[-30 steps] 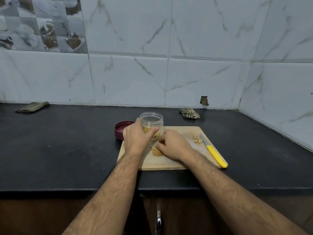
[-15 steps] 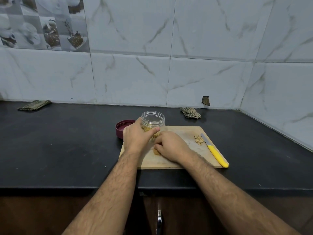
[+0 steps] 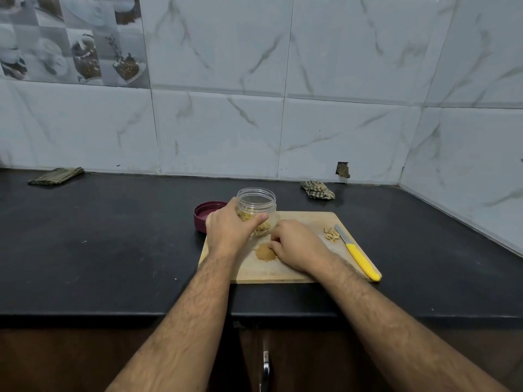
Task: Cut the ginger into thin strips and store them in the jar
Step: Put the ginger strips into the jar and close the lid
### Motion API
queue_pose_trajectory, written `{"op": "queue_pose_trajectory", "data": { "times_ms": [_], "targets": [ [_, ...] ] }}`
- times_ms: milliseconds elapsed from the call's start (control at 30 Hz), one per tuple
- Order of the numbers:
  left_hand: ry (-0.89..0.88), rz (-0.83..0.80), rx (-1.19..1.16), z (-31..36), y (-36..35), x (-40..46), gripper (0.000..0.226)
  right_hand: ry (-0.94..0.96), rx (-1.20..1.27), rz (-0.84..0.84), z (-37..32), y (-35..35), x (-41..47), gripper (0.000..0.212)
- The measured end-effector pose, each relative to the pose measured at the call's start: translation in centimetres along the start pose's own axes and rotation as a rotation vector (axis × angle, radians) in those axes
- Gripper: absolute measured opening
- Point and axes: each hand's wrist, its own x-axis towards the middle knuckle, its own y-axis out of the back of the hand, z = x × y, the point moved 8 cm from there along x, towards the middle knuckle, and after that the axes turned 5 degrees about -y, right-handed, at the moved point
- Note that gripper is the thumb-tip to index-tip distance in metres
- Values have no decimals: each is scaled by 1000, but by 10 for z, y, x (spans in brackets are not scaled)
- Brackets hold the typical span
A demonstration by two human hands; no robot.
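Ginger [image 3: 266, 251]: small heap on board [image 3: 305, 222], more strips inside jar [image 3: 256, 206] | jar: upright, lid off, at board's far left corner | left hand [image 3: 229, 230]: wrapped round jar | right hand [image 3: 297, 247]: fingers curled at heap, pinch cannot be confirmed | knife [image 3: 357, 253]: on board's right edge, beside peel scraps [image 3: 331, 234] | lid [image 3: 208, 215]: left of jar.

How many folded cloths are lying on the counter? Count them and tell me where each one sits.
2. One striped cloth lies at the far left of the counter by the wall. A checked cloth lies at the back, beyond the cutting board, below the hole in the tile.
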Motion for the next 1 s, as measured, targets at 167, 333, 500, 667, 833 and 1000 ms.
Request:
{"op": "queue_pose_trajectory", "data": {
  "times_ms": [167, 333, 500, 667, 833, 1000],
  "targets": [
    [1, 0, 5, 0, -1, 0, 65, -103, 55, 32, 4, 4, 5, 24],
    [-1, -3, -1, 0, 0, 0, 65, -129, 93, 20, 4, 4, 6, 21],
    [0, -10, -17, -1, -1, 0, 68, -112, 97, -153, 19, 18, 1, 12],
    [-21, -20, 7, 3, -1, -1, 64, -274, 72, -129, 56, 38, -1, 22],
    [-22, -29, -2, 6, -1, -2, 65, -290, -112, -286, 50, 19, -5, 32],
    [-8, -43, 14, 4, -2, -2, 73, -310, 33, -262, 52, 35, -7, 28]
  ]
}}
